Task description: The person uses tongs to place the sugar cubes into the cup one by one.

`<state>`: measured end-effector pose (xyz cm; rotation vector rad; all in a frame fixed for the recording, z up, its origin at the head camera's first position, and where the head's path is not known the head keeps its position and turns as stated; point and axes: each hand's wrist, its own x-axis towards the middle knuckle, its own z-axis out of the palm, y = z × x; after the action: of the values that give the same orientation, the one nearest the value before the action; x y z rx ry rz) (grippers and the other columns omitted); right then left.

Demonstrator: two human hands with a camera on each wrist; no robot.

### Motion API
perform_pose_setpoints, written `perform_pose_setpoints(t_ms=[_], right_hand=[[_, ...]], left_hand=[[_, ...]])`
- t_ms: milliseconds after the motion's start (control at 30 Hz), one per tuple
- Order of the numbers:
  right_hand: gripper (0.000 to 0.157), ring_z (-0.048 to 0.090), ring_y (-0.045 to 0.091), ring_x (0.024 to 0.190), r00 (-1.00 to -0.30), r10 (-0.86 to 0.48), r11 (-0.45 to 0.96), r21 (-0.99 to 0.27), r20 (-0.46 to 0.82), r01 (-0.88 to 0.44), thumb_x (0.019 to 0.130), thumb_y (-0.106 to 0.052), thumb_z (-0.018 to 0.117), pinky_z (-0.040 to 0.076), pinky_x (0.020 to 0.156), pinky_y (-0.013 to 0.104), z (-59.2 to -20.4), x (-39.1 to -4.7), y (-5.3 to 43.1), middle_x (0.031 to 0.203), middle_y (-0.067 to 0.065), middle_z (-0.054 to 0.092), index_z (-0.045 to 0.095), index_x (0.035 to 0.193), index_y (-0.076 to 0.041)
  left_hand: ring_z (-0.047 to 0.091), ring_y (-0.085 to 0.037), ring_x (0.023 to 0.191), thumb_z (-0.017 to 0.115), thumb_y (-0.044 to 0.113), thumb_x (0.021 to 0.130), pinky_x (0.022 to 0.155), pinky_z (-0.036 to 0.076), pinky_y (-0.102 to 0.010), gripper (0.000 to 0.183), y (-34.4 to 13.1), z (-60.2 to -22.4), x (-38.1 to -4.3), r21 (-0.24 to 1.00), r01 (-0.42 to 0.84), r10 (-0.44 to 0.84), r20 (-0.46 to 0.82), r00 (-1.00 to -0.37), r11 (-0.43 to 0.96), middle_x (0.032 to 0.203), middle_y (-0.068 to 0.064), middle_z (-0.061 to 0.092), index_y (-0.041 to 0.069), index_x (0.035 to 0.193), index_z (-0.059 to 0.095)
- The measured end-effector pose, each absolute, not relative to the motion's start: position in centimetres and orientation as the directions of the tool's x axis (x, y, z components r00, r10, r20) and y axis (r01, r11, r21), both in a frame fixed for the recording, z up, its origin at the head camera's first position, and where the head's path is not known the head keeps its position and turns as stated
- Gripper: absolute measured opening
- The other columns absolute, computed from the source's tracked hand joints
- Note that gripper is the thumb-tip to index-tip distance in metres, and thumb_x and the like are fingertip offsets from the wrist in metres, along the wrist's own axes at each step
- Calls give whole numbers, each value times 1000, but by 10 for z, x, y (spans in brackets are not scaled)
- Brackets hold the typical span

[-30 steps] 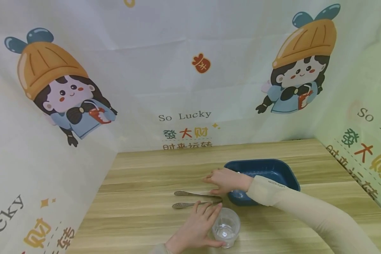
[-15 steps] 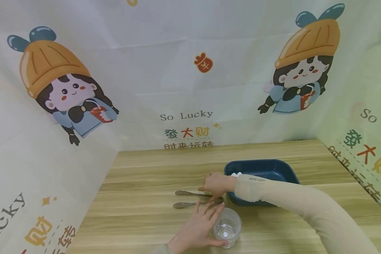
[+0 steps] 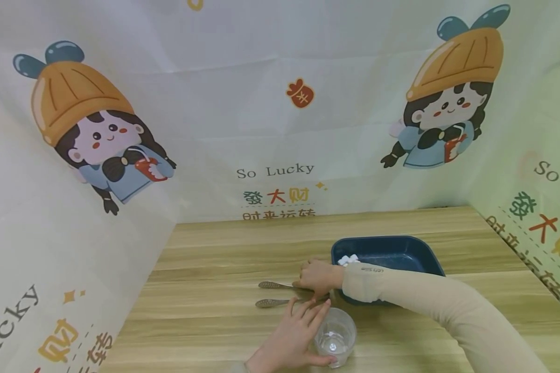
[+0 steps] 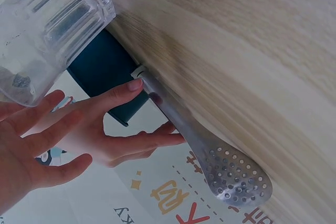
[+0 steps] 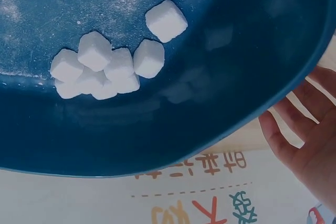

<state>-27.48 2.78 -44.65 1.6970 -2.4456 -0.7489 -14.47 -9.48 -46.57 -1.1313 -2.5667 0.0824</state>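
Note:
In the head view my left hand stands beside a clear plastic cup, thumb and index finger around its left side. Its other fingers are spread and nearly straight in the left wrist view. Metal tongs with perforated ends lie on the table beyond the cup, those ends pointing left. My right hand reaches over their right part. The left wrist view shows its thumb against one tong arm and fingers on the other side; part of the grip is hidden.
A blue tray sits under my right forearm, close to the tongs. Several white cubes, like sugar cubes, lie in it beside white powder. Printed cloth walls stand behind and at both sides of the wooden table.
My right hand has come down from above the tongs onto them, its fingers drawing in. The white cubes show more in the tray. The left hand stays at the cup.

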Motion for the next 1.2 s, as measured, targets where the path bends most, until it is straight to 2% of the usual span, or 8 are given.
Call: perform_pose_setpoints(t_ms=[333, 467, 567, 733, 833, 900, 1000, 1200], right_hand=[[52, 58, 9, 86, -375, -908, 262, 445, -186, -856, 67, -51, 68, 46, 82, 31, -452, -275, 31, 91, -10, 66, 59, 111, -26], [46, 59, 9, 85, -378, -910, 270, 445, -173, -854, 67, -51, 69, 47, 85, 33, -454, -276, 30, 88, -9, 67, 61, 104, -25], [43, 60, 9, 82, -382, -910, 283, 433, -160, -856, 66, -50, 69, 47, 84, 33, -454, -276, 31, 86, -9, 66, 61, 99, -24], [37, 60, 8, 75, -416, -896, 328, 399, -156, -856, 67, -41, 72, 48, 76, 31, -458, -280, 30, 82, -8, 65, 62, 97, -23], [29, 60, 8, 72, -436, -883, 345, 390, -174, -854, 68, -39, 71, 48, 72, 31, -474, -293, 28, 79, -9, 65, 62, 90, -23], [24, 58, 8, 69, -411, -901, 337, 368, -143, -866, 67, -41, 70, 47, 68, 30, -497, -311, 29, 74, -9, 63, 61, 82, -25], [22, 58, 9, 70, -425, -893, 356, 343, -150, -869, 67, -41, 70, 46, 68, 31, -508, -319, 30, 74, -8, 63, 60, 76, -24], [16, 58, 12, 69, -453, -882, 400, 303, -130, -865, 65, -29, 72, 47, 64, 29, -467, -295, 34, 72, -4, 63, 64, 73, -17]], left_hand=[[41, -21, 124, 34, 73, 77, 94, 36, -55, 94, -95, -467, -143, -121, 719, 724, 232, -650, 684, 138, -1, 42, 9, 143, 15], [41, -20, 123, 35, 73, 77, 95, 36, -53, 94, -95, -467, -143, -128, 718, 724, 240, -647, 684, 137, 0, 43, 9, 143, 15], [42, -19, 122, 37, 73, 76, 94, 37, -52, 95, -95, -468, -144, -135, 716, 723, 244, -646, 685, 137, 0, 43, 9, 143, 16], [45, -17, 118, 41, 73, 74, 93, 38, -52, 97, -96, -468, -144, -166, 709, 723, 272, -636, 686, 134, -1, 46, 8, 142, 18], [46, -16, 116, 41, 73, 74, 93, 38, -52, 97, -96, -468, -144, -178, 705, 722, 281, -632, 687, 133, 0, 48, 8, 142, 19], [46, -16, 116, 40, 74, 74, 94, 37, -52, 96, -96, -469, -144, -183, 704, 722, 281, -632, 687, 132, 0, 48, 9, 142, 19], [46, -16, 116, 39, 74, 74, 94, 37, -52, 96, -96, -469, -145, -186, 704, 724, 280, -630, 685, 131, 0, 49, 9, 142, 19], [47, -15, 114, 42, 74, 74, 95, 35, -53, 97, -95, -469, -145, -186, 704, 723, 279, -631, 686, 128, 1, 51, 8, 142, 19]])
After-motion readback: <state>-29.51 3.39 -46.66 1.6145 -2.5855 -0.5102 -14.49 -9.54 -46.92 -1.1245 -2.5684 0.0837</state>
